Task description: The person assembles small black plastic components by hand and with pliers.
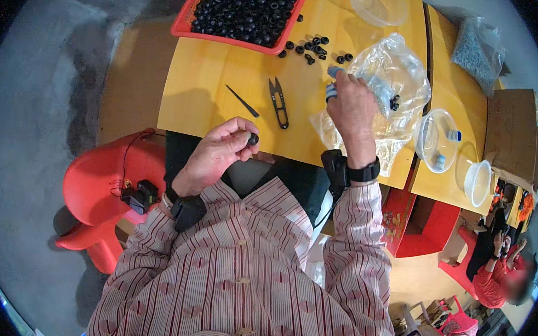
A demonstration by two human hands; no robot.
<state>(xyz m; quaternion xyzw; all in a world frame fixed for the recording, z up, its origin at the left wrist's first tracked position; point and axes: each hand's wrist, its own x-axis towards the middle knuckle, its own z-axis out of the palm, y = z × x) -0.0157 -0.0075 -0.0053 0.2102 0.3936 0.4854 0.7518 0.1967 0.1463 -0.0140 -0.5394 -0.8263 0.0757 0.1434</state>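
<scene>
My left hand (220,150) is at the table's near edge, with its thumb and fingers pinching a small black round cap (253,139). Farther right, my right hand (354,104) reaches over the near-left side of a clear plastic bag (409,68). Blue and white wraps cover its thumb and forefinger tips, which stand apart with nothing visible between them; its other fingertips are hidden. Pale small pieces and a few black ones lie at the bag beside this hand. Between my hands on the yellow table (217,69) rest black thread snips (278,104) and a thin pointed black tool (242,101).
A red basket (178,25) heaped with black caps stands at the far left. Loose black caps (316,48) lie beside it. Clear plastic bowls (437,140), another filled bag (479,49) and a cardboard box (513,133) are at right. A red chair (100,183) stands left; another person sits far right.
</scene>
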